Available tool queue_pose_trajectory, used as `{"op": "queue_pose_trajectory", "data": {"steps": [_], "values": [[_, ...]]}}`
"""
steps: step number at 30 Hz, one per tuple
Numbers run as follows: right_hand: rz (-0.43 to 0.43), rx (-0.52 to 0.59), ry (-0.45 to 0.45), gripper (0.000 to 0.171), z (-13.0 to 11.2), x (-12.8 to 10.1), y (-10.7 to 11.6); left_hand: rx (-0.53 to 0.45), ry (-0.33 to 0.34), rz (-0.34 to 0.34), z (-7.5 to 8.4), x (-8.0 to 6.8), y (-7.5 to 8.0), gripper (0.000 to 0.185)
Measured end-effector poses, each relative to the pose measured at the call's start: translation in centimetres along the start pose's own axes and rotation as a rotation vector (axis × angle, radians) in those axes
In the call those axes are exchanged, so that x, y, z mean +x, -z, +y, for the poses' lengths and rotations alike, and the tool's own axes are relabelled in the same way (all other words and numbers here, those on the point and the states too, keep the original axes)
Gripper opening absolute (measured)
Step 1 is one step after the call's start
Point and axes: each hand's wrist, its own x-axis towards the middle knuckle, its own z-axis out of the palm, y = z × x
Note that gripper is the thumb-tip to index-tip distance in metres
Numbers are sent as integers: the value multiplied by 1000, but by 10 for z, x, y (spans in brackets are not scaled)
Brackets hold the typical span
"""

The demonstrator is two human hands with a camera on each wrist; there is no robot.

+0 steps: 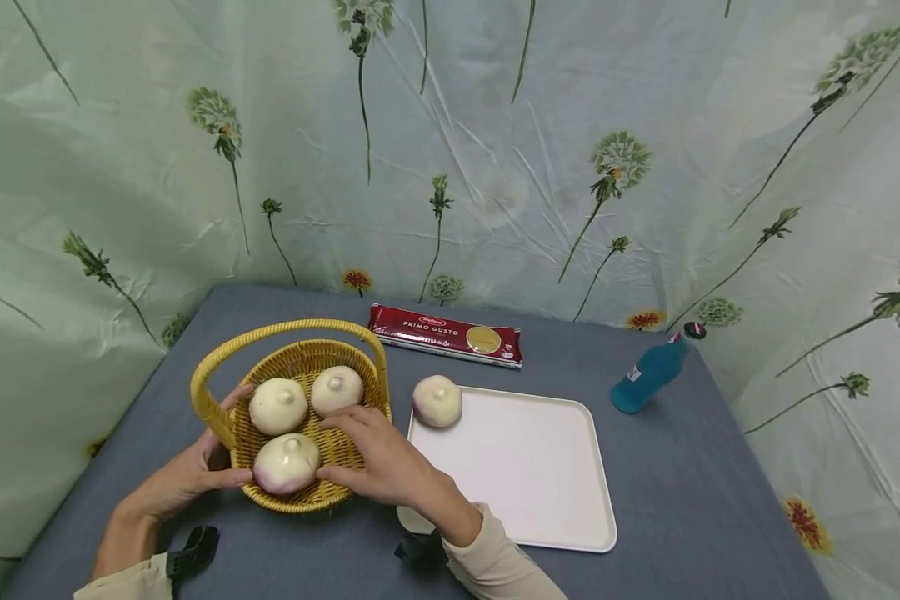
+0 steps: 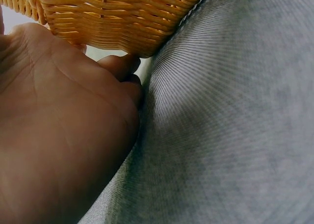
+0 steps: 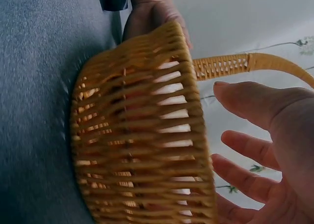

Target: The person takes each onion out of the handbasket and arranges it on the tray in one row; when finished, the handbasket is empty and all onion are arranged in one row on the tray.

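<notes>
Basket between both hands, right hand seemingly open.

**One readable label: the pasta packet**

From my remote seat I can read text on just one thing: the red spaghetti packet lying at the far side of the table. Its white capitals say "PRIMO GUSTO", under a small oval brand logo too small for me to read. The blue bottle at far right carries a label, illegible.

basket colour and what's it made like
The basket is yellow woven wicker with a looped handle; the weave shows best in the right wrist view.
</notes>
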Motion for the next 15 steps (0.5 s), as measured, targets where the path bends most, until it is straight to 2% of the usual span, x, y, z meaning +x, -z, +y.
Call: {"op": "queue_pose_trajectory", "data": {"steps": [8,15], "values": [[-2,-65,55,49,-10,12,-11,10,7,7,-1,-1,1,106],[1,-27,74,54,-11,22,-18,15,0,0,0,0,1,106]]}}
